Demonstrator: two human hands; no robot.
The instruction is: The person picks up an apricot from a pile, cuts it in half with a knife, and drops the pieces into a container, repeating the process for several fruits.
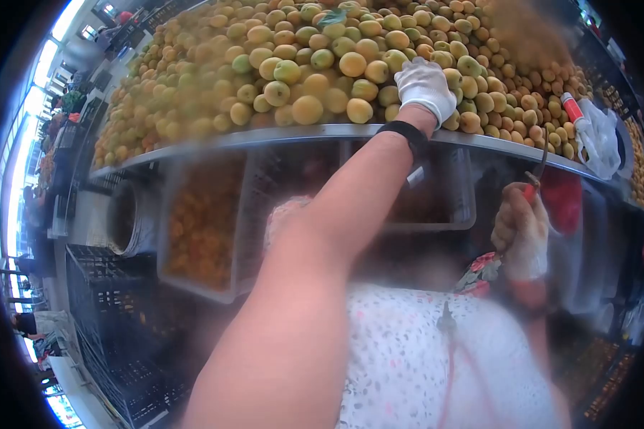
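Observation:
A large heap of yellow-green apricots (308, 111) lies on a metal-edged table (322, 131). My left hand (423, 87), in a white glove, reaches over the edge into the heap. Its fingers curl down among the fruit, and whatever is under them is hidden. My right hand (522, 225) is lower, in front of the table edge, and also seems partly gloved. It is closed round a red-handled tool (541, 161) whose thin, curved metal end points up toward the apricots.
Under the table edge stand a pale crate of orange fruit (200, 229) and another clear bin (436, 214). A white bucket (125, 218) and black crates (111, 307) are at left. A plastic bag (599, 139) and a red-and-white tube (572, 109) lie at the right.

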